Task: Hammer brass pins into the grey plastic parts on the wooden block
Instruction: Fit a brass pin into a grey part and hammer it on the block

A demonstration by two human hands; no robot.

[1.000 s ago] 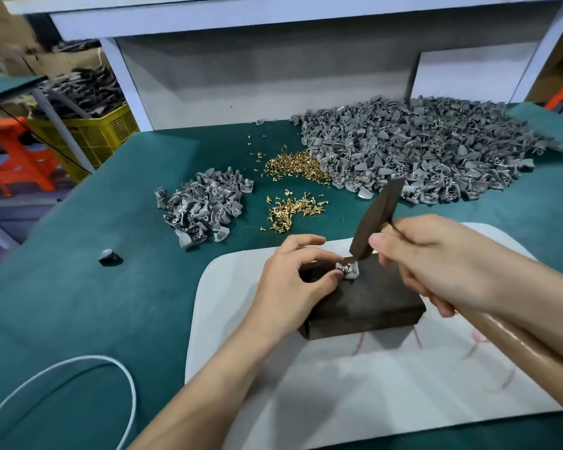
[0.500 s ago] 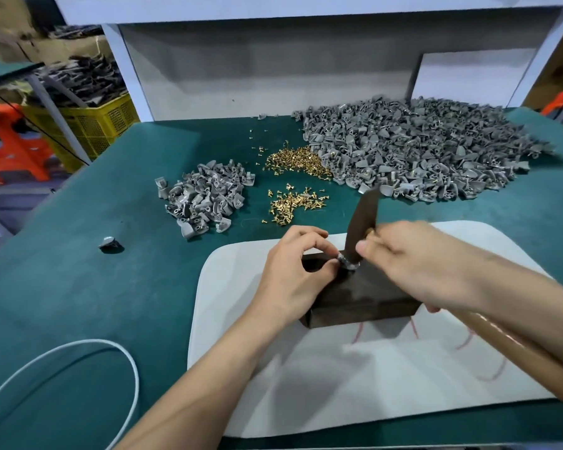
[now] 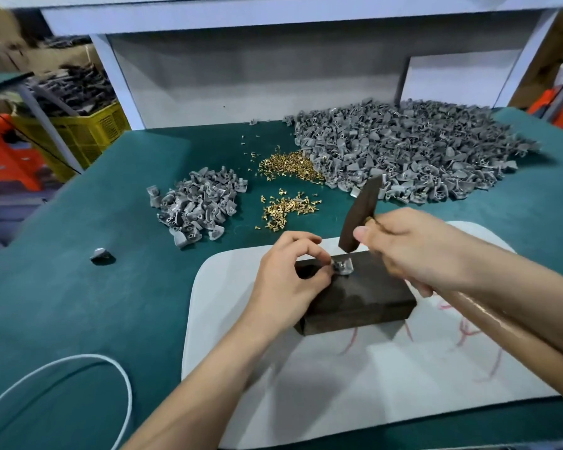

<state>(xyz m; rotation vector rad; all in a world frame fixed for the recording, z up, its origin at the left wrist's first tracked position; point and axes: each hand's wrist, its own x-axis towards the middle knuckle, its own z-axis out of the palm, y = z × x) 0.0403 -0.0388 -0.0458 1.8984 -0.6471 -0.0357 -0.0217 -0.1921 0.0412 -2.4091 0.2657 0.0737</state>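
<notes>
I note a bench covered in teal felt. Far right: a large heap of grey plastic parts, with a heap of brass pins touching its left edge. A second scatter of pins lies nearer me. Left of these is a smaller heap of grey parts, and a lone grey part lies well apart, further left. White mat near centre. White cable looped at near left.
</notes>
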